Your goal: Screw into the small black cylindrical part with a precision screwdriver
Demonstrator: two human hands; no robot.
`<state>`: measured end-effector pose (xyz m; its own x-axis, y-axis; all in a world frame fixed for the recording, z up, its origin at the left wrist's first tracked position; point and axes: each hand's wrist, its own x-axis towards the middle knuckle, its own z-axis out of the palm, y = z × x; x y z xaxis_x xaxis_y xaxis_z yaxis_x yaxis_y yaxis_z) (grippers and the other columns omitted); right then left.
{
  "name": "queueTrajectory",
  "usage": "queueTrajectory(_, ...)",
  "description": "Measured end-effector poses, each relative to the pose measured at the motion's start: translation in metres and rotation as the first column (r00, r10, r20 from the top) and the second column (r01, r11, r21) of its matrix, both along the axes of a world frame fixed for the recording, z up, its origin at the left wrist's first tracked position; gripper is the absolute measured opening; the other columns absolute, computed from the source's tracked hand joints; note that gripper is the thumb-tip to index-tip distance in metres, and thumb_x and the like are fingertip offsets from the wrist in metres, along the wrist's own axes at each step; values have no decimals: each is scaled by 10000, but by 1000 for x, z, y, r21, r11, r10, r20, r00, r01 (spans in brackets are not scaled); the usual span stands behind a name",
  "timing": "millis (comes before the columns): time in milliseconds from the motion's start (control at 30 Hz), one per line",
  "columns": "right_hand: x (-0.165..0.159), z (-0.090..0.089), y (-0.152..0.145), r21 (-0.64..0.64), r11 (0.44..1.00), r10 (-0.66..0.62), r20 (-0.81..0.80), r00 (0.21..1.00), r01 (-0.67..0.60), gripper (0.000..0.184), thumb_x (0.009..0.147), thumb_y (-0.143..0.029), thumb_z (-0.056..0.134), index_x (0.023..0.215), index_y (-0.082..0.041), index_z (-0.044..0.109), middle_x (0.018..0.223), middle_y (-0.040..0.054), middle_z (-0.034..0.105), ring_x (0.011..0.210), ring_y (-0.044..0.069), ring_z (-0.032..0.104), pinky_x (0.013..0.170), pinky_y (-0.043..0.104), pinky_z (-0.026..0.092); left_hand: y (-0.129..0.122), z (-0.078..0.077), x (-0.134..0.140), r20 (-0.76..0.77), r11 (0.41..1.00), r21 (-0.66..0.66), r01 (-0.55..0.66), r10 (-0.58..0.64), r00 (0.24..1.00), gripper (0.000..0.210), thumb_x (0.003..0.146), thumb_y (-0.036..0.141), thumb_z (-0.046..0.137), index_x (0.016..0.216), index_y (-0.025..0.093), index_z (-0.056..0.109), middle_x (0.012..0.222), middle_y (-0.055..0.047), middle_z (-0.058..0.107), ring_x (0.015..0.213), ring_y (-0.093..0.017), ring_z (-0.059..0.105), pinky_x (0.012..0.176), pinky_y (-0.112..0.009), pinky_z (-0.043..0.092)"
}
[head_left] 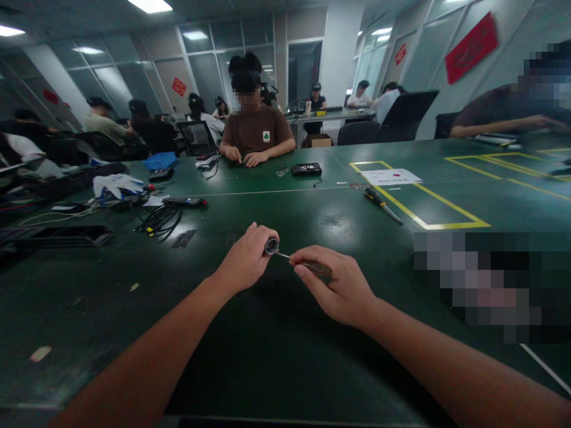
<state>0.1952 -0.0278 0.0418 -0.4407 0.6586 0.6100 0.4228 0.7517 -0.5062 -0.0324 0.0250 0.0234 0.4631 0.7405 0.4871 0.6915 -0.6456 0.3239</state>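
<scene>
My left hand (244, 261) is closed around a dark, round, tube-like part (271, 246) whose open end faces me. Most of that part is hidden by the fingers. In my right hand (341, 288) is a small screwdriver (319, 268) with a brownish handle, gripped by thumb and fingers. Its thin shaft points left, and the tip is at the lower right rim of the round part; whether it touches or goes inside, I cannot tell. Both hands are above the green table (250, 368).
A larger screwdriver (383, 205) lies beyond my right hand, near yellow tape (455, 226) and a paper sheet (392, 176). To the left are a pen-shaped power tool (184, 202), coiled cables (158, 221), white gloves (116, 185) and a blue basket (159, 160). A person (257, 131) sits opposite.
</scene>
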Motion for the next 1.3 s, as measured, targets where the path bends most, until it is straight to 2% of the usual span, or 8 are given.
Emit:
queueTrajectory(133,0,1,0,21,1000,-3,-13,1000,3,133,981,-220,586,1066,-209,687,996,57,775,882,189,734,806,319,576,0,0,0,1,1000,-4,-4,4,1000,165,928,87,516,1028,218,530,988,-15,638,952,-198,625,1200,-553,362)
queueTrajectory(300,0,2,0,25,997,-71,-19,997,71,121,985,-216,582,1046,-208,686,963,54,765,850,187,726,801,324,569,-1,1,-2,-1,1000,-2,-9,9,1000,162,924,92,534,1028,216,530,987,-16,627,943,-199,617,1195,-560,370)
queueTrajectory(667,0,2,1,3,997,-72,-26,997,72,127,983,-210,583,1054,-206,688,969,48,767,856,184,732,784,312,562,-1,1,-2,-6,999,-37,-14,14,1000,139,940,111,538,1031,215,536,983,-15,623,946,-200,614,1184,-568,378)
queueTrajectory(1100,-1,1,2,-32,997,-68,-82,994,65,136,978,-213,596,1048,-201,713,951,36,774,841,168,735,773,281,545,0,0,-1,2,1000,-7,1,-1,1000,156,937,95,555,1042,207,529,995,-17,625,964,-199,610,1201,-560,350)
queueTrajectory(1300,1,-1,4,-78,996,-58,-99,993,50,148,979,-226,600,1052,-212,728,979,39,782,870,180,739,782,295,553,-1,2,-1,27,999,-35,-19,20,999,125,945,121,570,1035,203,543,995,-27,616,955,-209,604,1119,-546,438)
